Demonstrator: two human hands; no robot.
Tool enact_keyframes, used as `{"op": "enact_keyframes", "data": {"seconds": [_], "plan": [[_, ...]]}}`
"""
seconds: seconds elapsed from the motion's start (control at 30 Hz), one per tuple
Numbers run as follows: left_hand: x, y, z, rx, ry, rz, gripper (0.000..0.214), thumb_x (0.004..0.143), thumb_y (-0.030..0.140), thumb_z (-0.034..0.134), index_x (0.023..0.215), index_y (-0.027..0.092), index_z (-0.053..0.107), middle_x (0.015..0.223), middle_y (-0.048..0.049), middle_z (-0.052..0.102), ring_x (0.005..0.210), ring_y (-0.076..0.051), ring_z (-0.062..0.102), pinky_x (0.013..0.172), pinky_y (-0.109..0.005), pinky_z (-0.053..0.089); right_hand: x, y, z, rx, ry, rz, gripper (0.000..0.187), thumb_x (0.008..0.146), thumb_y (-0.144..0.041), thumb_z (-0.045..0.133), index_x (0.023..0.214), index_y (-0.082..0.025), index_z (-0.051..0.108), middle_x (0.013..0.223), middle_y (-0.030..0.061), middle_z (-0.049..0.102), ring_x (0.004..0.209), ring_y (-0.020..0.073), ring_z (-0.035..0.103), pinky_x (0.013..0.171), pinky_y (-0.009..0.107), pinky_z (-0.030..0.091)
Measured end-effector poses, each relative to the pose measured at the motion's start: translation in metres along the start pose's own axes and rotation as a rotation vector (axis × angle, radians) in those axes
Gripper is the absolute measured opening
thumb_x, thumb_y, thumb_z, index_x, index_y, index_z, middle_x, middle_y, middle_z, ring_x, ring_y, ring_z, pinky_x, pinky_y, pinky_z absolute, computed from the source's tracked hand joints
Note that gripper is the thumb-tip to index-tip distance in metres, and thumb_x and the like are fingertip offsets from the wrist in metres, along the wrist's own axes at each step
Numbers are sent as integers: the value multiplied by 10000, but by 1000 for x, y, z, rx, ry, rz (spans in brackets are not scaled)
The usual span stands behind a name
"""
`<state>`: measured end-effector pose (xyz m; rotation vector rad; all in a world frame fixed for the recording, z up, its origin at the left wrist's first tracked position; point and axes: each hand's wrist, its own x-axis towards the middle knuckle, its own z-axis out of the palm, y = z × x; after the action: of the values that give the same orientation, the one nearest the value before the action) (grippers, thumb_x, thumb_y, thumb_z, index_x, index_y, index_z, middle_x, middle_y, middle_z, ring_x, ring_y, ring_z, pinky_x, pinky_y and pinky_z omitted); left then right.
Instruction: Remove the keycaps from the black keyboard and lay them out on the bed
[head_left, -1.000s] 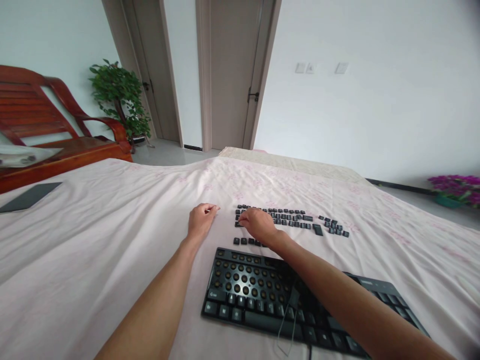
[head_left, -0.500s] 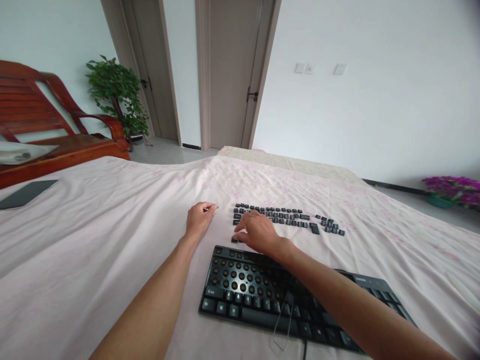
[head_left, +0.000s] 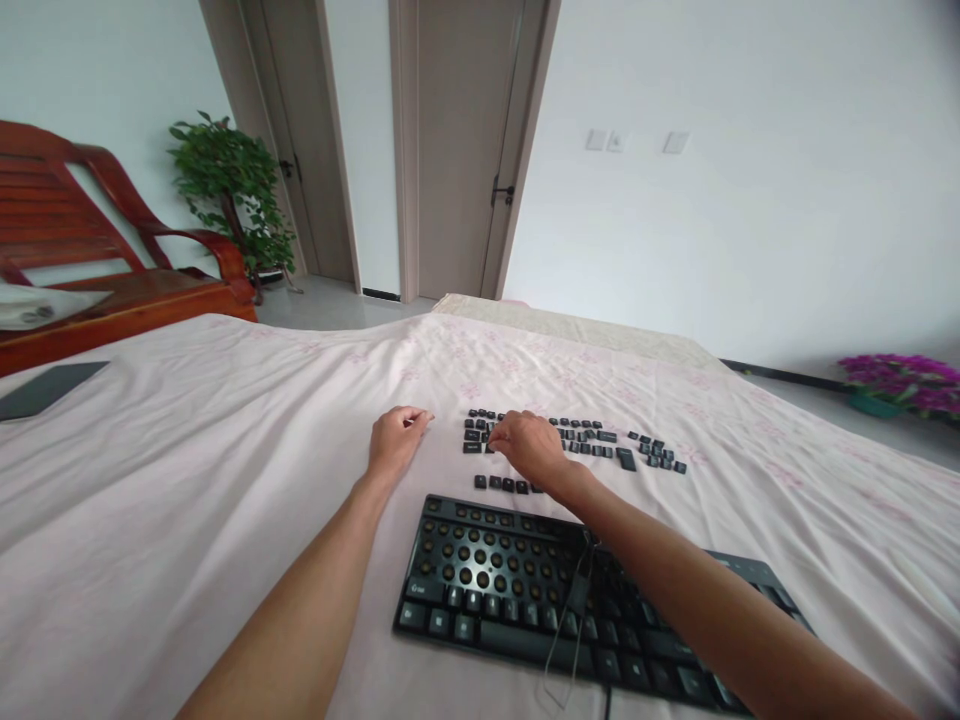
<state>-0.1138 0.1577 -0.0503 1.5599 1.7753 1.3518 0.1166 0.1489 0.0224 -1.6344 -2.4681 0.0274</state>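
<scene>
Apparently mid-pick: right hand (head_left: 529, 447) lay curled over the loose keycaps (head_left: 600, 440) rowed on the sheet (head_left: 187, 450) beyond the stripped keyboard (head_left: 480, 570); whether it pinched one, could not tell. Left hand (head_left: 394, 440) rested half-curled alongside, contents unclear. Next called for a fine fingertip pinch on one cap.

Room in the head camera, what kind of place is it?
Probably a room in a home: a wooden armchair, a potted plant, plain inside doors, and a pink sheet holding a keyboard.
</scene>
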Motion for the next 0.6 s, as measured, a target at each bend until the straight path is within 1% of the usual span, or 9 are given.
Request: {"op": "enact_keyframes", "data": {"seconds": [0.13,0.3,0.5,0.6], "plan": [[0,0,-1,12,4,7,308,770,471,588,832,211,742,898,-42,738,781,-192,656,726,-274,464,2,0,3,-53,-30,-25,163,852,-283,587,872,-282,749,984,33,690,948,204,588,786,282,383],[0,1,-1,18,4,16,316,775,474,579,828,209,743,899,-42,740,786,-193,652,739,-275,461,3,-3,4,-86,-61,-21,182,870,-301,571,903,-275,748,1002,52,686,967,213,588,788,282,383],[-1,1,-1,-4,5,-3,314,764,471,593,829,201,740,886,-48,738,776,-197,654,728,-275,467,-1,-3,-6,-72,-58,15,239,902,-325,519,901,-261,750,1004,59,689,956,216,604,750,272,399],[-1,2,-1,-12,-2,-14,321,761,473,593,837,197,739,885,-53,738,771,-197,657,709,-270,470,-7,-1,-10,-35,-42,35,243,908,-344,515,935,-284,748,1036,39,689,972,207,609,745,261,406]]}}
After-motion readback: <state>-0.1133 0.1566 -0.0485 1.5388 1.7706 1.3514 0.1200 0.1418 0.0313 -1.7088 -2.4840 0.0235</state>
